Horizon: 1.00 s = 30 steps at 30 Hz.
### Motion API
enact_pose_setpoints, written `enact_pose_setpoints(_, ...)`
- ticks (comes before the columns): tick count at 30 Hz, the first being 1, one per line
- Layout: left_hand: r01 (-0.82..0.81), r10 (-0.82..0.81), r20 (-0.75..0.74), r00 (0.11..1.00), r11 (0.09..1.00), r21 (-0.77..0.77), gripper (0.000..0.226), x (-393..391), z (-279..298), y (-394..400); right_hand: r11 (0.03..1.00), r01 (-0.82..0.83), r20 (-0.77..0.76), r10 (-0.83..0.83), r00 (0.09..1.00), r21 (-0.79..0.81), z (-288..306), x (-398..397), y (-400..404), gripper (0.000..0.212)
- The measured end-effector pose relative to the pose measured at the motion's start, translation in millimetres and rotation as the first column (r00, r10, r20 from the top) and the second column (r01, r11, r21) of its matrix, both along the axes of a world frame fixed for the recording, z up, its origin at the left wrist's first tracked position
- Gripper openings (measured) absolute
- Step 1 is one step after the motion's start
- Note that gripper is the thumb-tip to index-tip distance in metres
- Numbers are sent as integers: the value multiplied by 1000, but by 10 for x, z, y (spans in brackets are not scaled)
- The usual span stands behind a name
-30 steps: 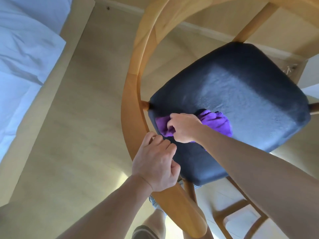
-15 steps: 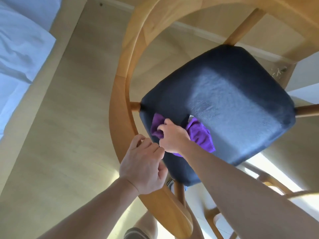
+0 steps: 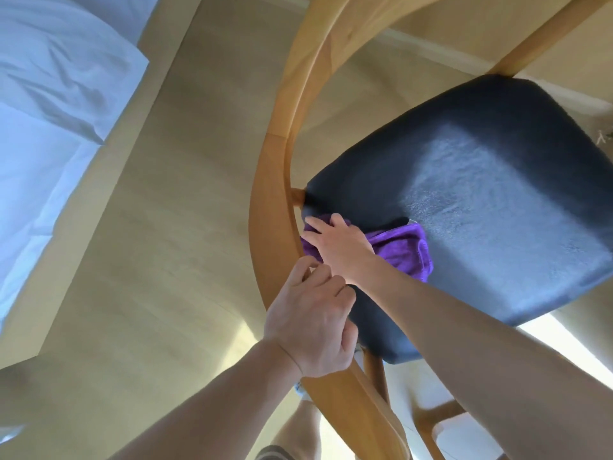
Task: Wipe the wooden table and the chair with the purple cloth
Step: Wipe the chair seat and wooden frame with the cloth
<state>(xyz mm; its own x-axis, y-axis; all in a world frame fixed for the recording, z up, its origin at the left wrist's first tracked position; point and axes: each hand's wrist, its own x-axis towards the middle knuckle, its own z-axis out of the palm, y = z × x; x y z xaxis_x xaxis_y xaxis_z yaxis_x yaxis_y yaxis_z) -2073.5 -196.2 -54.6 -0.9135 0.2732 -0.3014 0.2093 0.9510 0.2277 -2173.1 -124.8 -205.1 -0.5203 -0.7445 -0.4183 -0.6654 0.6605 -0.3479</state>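
We see the right hand (image 3: 341, 249) pressing the bunched purple cloth (image 3: 403, 252) onto the near left corner of the chair's dark seat (image 3: 481, 200), its fingers spread over the cloth; whether they curl round it we cannot tell. The left hand (image 3: 311, 322) has its grip closed around the curved wooden backrest (image 3: 270, 207). White bedding (image 3: 49, 104) lies at left. We find no readable writing.

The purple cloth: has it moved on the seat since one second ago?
Yes. The purple cloth slid toward the seat edge beside the wooden backrest.
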Motion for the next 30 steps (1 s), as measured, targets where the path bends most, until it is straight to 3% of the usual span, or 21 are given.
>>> enact_pose_setpoints(2, 4, -4, -12, 1000, 1000, 4, 22, 11, -8, 1, 994, -107, -41, 107, 993, -5, -37, 194, 85, 39)
enact_pose_setpoints(5, 4, -3, -37, 999, 1000, 29, 23, 14, -6, 9, 985, -167, 79, 170, 982, -35, 8, 455, 306, 32)
enact_pose_setpoints(7, 7, -6, -42, 999, 1000, 28, 24, 27, -2, 17, 990, -137, 138, 142, 980, -45, 84, 486, 391, 34)
enact_pose_setpoints(13, -7, 7, -25, 1000, 1000, 0, 19, 9, -3, 21, 981, 170, 30, -168, 985, -96, 232, -68, 70, 39)
enact_pose_setpoints(17, -8, 8, -23, 1000, 1000, 8, 17, 18, -14, 20, 989, 121, 7, -121, 993, -82, 182, -250, -241, 33)
enact_pose_setpoints(19, -3, 3, -17, 1000, 1000, 0, 16, 21, -19, 18, 975, 223, 43, -222, 974, -25, 168, -301, -334, 29)
enact_pose_setpoints(22, 6, -6, -1, 1000, 1000, -15, 18, 7, -3, 18, 847, 530, 200, -525, 827, 29, 215, -498, -400, 20)
enact_pose_setpoints(25, 1, -1, -9, 1000, 1000, -1, 17, 18, 0, 6, 756, 654, 291, -633, 718, 31, 240, -574, -426, 14)
enact_pose_setpoints(27, -5, 5, -19, 1000, 1000, 4, 18, 32, -9, 4, 692, 722, 299, -689, 661, 1, 234, -569, -363, 14)
enact_pose_setpoints(30, -6, 6, -25, 1000, 1000, -2, 21, 19, -23, 3, 476, 869, 261, -829, 495, -137, 145, -820, -73, 26)
